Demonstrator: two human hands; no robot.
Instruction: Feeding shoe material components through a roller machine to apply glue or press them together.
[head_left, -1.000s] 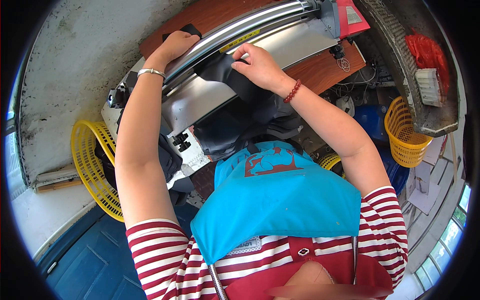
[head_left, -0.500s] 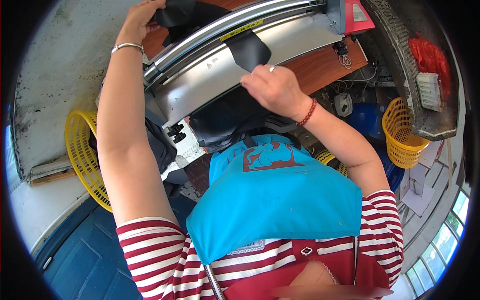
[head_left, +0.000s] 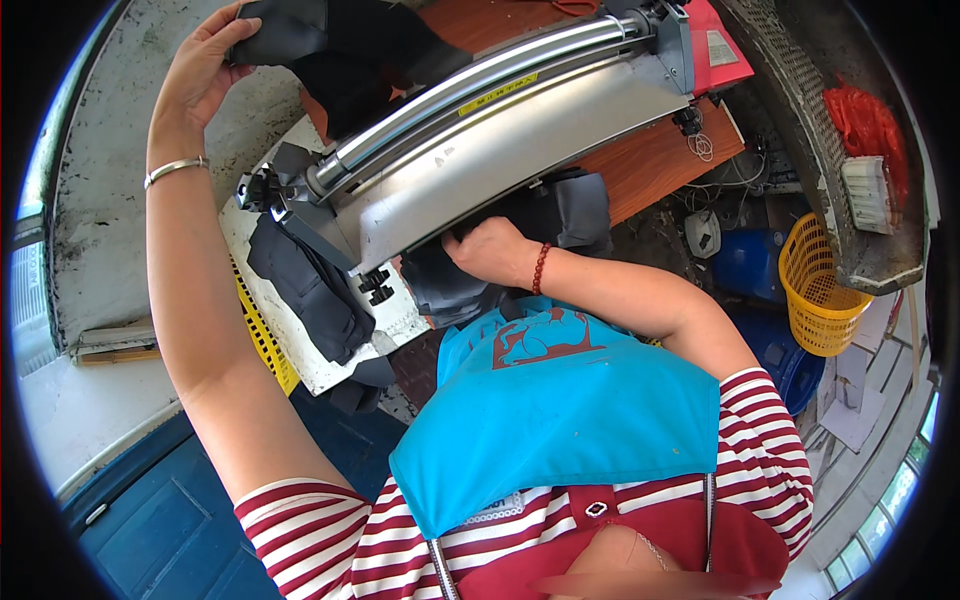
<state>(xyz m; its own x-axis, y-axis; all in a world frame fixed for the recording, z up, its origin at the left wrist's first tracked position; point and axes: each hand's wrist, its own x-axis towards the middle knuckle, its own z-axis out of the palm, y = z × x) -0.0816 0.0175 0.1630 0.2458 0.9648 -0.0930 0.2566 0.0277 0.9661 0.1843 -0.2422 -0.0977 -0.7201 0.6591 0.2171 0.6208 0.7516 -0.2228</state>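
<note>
Left hand [head_left: 205, 70] at 11 o'clock, closed on dark cloth [head_left: 330, 50] behind the metal roller [head_left: 480, 90]. Right hand [head_left: 492, 250], center, grips grey cloth [head_left: 580, 205] under machine's front.

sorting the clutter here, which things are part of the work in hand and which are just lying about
In hand: left hand gripping dark fabric piece; right hand on grey fabric under the long metal machine.

Lying about: yellow basket, red bag, blue drum, white brush.
</note>
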